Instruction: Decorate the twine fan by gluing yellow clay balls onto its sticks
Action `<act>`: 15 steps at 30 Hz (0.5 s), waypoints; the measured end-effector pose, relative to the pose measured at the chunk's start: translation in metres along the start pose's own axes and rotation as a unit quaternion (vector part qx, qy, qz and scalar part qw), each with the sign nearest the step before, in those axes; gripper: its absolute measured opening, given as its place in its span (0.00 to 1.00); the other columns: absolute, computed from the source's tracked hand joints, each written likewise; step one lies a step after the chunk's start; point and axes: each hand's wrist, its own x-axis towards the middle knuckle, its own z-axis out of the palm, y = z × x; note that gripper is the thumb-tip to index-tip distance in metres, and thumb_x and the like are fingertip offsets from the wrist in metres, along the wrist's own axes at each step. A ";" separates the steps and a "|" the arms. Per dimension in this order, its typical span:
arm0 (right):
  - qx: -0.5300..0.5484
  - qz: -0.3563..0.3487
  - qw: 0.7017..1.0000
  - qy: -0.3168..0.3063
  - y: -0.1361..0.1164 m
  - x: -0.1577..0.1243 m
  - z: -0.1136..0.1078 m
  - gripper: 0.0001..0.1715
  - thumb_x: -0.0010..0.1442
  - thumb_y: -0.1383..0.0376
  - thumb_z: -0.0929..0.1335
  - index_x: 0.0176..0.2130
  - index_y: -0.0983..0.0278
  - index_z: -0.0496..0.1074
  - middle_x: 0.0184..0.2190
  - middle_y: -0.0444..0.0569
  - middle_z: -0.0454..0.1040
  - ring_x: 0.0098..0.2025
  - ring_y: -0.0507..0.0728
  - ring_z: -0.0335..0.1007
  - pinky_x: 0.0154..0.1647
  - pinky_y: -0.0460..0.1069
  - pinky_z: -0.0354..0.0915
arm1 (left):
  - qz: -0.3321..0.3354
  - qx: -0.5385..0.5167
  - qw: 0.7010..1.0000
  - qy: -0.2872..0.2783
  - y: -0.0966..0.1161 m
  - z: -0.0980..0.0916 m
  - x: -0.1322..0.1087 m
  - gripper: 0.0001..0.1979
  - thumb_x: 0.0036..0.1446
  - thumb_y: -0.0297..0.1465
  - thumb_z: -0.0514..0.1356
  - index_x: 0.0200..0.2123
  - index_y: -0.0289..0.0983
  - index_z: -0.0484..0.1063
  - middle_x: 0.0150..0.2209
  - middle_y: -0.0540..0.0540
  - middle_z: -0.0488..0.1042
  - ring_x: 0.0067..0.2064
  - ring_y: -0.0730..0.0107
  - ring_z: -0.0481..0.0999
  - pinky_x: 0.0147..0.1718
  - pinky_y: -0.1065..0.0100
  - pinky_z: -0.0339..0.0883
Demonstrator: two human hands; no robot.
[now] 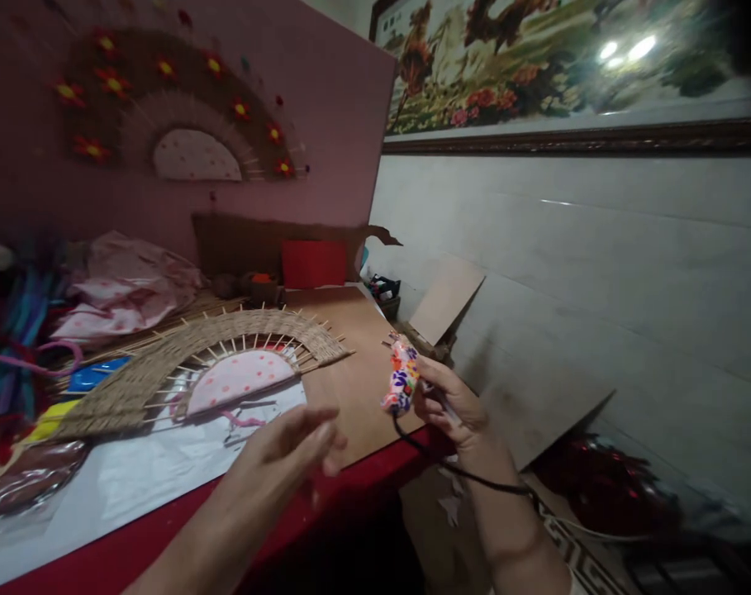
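Observation:
My right hand (453,405) is closed on a small flower-patterned glue gun (403,376) with a black cord (437,454). It is just past the table's right front side. A pale stick-like piece shows against the palm, too blurred to name surely. Nothing is in my left hand (306,450), which hangs with loosely parted fingers over the table's front edge. Ahead of it lies a woven fan-shaped piece (226,326) with thin wooden sticks. At its centre is a pink dotted half-round (242,380).
White paper (145,471) and a brown board (363,330) cover the red-clothed table. Pink dotted fabric (133,281) and coloured pipe cleaners (16,339) lie left. A pink panel (338,107) bearing a flowered fan (182,91) stands behind. Boards (446,297) lean on the right wall.

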 end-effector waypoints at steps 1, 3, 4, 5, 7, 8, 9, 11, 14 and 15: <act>-0.013 0.000 1.000 -0.008 0.001 -0.001 0.007 0.20 0.50 0.55 0.73 0.33 0.63 0.63 0.17 0.36 0.62 0.11 0.42 0.42 0.08 0.37 0.40 | -0.005 -0.022 1.000 -0.009 0.018 0.011 0.011 0.25 0.50 0.46 0.62 0.47 0.38 0.70 0.40 0.42 0.75 0.32 0.67 0.75 0.24 0.70 0.66; -0.052 -0.005 0.998 -0.023 0.006 -0.002 0.021 0.20 0.52 0.53 0.72 0.35 0.62 0.62 0.18 0.37 0.64 0.12 0.42 0.44 0.09 0.36 0.41 | -0.048 -0.066 0.995 -0.055 0.039 0.029 0.028 0.22 0.50 0.46 0.62 0.42 0.36 0.71 0.37 0.43 0.75 0.31 0.70 0.75 0.25 0.72 0.66; -0.070 -0.008 0.997 -0.032 0.008 -0.003 0.026 0.20 0.53 0.52 0.71 0.36 0.62 0.62 0.18 0.37 0.64 0.12 0.42 0.45 0.09 0.36 0.41 | -0.059 -0.086 0.991 -0.086 0.042 0.033 0.033 0.21 0.50 0.45 0.62 0.40 0.35 0.72 0.35 0.43 0.75 0.30 0.71 0.75 0.25 0.72 0.65; -0.082 -0.011 0.996 -0.038 0.011 -0.003 0.029 0.21 0.53 0.51 0.71 0.37 0.62 0.63 0.19 0.37 0.65 0.12 0.41 0.45 0.10 0.36 0.40 | -0.066 -0.095 0.986 -0.118 0.042 0.036 0.038 0.19 0.51 0.44 0.62 0.38 0.34 0.72 0.33 0.43 0.75 0.29 0.72 0.74 0.25 0.73 0.65; -0.083 -0.014 0.996 -0.038 0.015 0.000 0.031 0.22 0.54 0.49 0.70 0.37 0.63 0.63 0.19 0.39 0.66 0.12 0.42 0.47 0.10 0.36 0.41 | -0.071 -0.104 0.978 -0.164 0.035 0.037 0.045 0.16 0.51 0.39 0.64 0.36 0.32 0.73 0.31 0.43 0.75 0.27 0.73 0.74 0.24 0.75 0.63; -0.072 -0.010 0.997 -0.032 0.017 0.001 0.031 0.24 0.54 0.47 0.68 0.36 0.63 0.64 0.19 0.40 0.67 0.12 0.43 0.49 0.10 0.37 0.42 | -0.074 -0.110 0.976 -0.175 0.030 0.035 0.047 0.14 0.51 0.37 0.64 0.36 0.31 0.73 0.31 0.43 0.76 0.27 0.74 0.74 0.24 0.76 0.63; -0.054 -0.005 0.998 -0.019 0.019 0.002 0.030 0.25 0.54 0.45 0.67 0.36 0.64 0.65 0.20 0.42 0.68 0.13 0.44 0.51 0.10 0.38 0.44 | -0.078 -0.118 0.974 -0.176 0.025 0.033 0.050 0.13 0.50 0.35 0.65 0.35 0.30 0.73 0.30 0.43 0.76 0.27 0.74 0.74 0.24 0.76 0.63; 0.000 -0.004 0.999 0.036 0.029 -0.002 0.028 0.29 0.54 0.41 0.64 0.37 0.64 0.66 0.23 0.46 0.70 0.15 0.48 0.58 0.10 0.40 0.49 | -0.078 -0.138 0.975 -0.158 0.019 0.029 0.056 0.12 0.50 0.32 0.65 0.35 0.29 0.73 0.30 0.43 0.76 0.27 0.74 0.74 0.26 0.75 0.65; 0.051 -0.069 0.978 0.191 0.060 -0.023 0.029 0.27 0.51 0.43 0.68 0.36 0.63 0.66 0.28 0.48 0.71 0.23 0.51 0.65 0.16 0.42 0.58 | -0.060 -0.146 0.981 -0.112 0.012 0.024 0.065 0.10 0.49 0.30 0.65 0.34 0.30 0.72 0.30 0.43 0.76 0.28 0.71 0.76 0.28 0.72 0.68; 0.035 -0.097 0.967 0.233 0.075 -0.034 0.031 0.26 0.49 0.43 0.69 0.34 0.61 0.65 0.26 0.46 0.70 0.23 0.51 0.64 0.16 0.43 0.57 | -0.057 -0.144 0.983 -0.100 0.010 0.024 0.068 0.10 0.48 0.30 0.66 0.33 0.30 0.71 0.30 0.42 0.76 0.29 0.69 0.77 0.29 0.71 0.69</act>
